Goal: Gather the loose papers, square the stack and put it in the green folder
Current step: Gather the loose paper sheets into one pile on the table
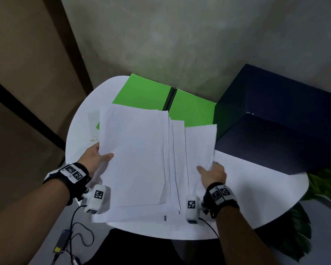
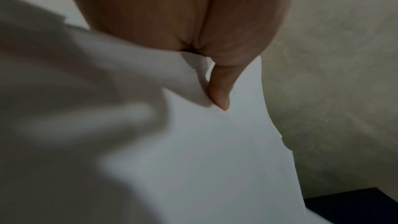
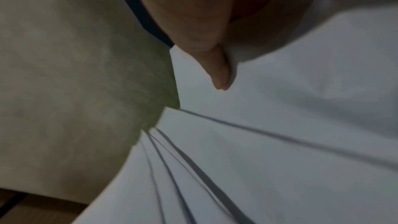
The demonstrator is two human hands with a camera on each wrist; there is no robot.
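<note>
Now both hands (image 1: pixel 93 156) (image 1: pixel 212 174) pinch fanned papers (image 1: pixel 141 159); long axis toward green folder (image 1: pixel 143 92).

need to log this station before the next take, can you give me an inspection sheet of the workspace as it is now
surface: round white table, a small stain near its left side.
job's things: white papers held up over the table, edges fanned and not yet square; green folder lies open on the table behind them.
clutter: dark blue box on the table's right side.
hands: left hand grips the papers' left edge, thumb on top; right hand grips their right edge.
cables: black cables hang from the left wrist camera; another runs from the right one.
surroundings: grey wall behind; green plant leaves at right.
</note>
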